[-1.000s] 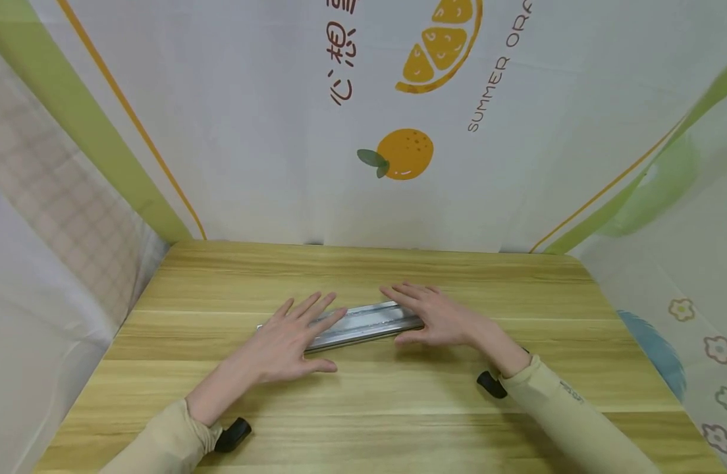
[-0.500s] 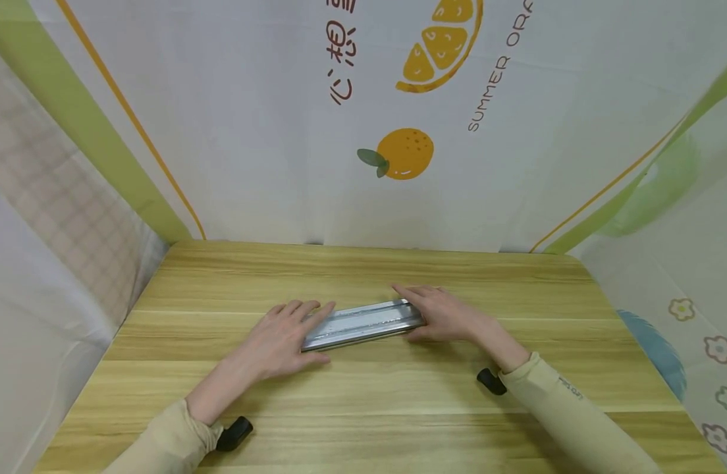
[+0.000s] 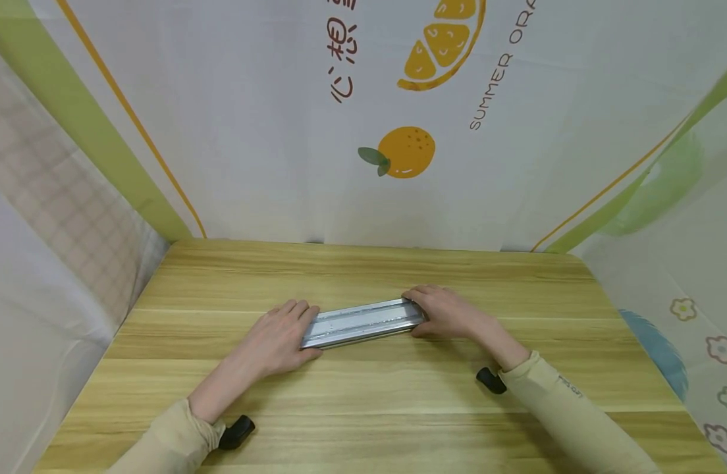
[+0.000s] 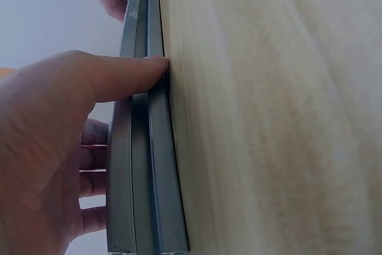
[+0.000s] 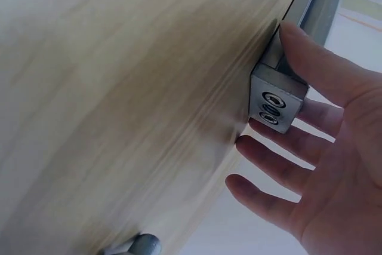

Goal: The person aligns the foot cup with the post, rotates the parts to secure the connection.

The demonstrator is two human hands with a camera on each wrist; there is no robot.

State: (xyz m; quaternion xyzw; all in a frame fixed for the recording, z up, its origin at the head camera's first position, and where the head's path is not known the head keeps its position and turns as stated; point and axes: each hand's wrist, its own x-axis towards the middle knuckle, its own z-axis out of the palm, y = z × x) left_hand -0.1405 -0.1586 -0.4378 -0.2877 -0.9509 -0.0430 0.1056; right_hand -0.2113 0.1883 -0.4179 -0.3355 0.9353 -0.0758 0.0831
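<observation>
Left fingers (image 4: 93, 157) around metal rail (image 4: 160, 159)

Behind the wood-grain table (image 3: 363, 415) hangs white cloth (image 3: 251, 145) printed with brown lettering (image 3: 341, 42) and an orange (image 3: 406, 153)

Here we go, up on the white cloth curtain (image 3: 251, 145) beyond the fingers: bold brown Chinese characters (image 3: 342, 59) between left fingers (image 3: 302, 308) and right fingers (image 3: 417, 293), 心 lowest, 想 above it, a third sliced by the top edge! Farther right, past the right fingers, thin brown capitals (image 3: 498, 76) climb: SUMMER, then OR, next letter cut! And back from the right fingers, the beige fabric sleeve (image 3: 577, 421) carries small dark lettering (image 3: 571, 386), unreadable!
</observation>
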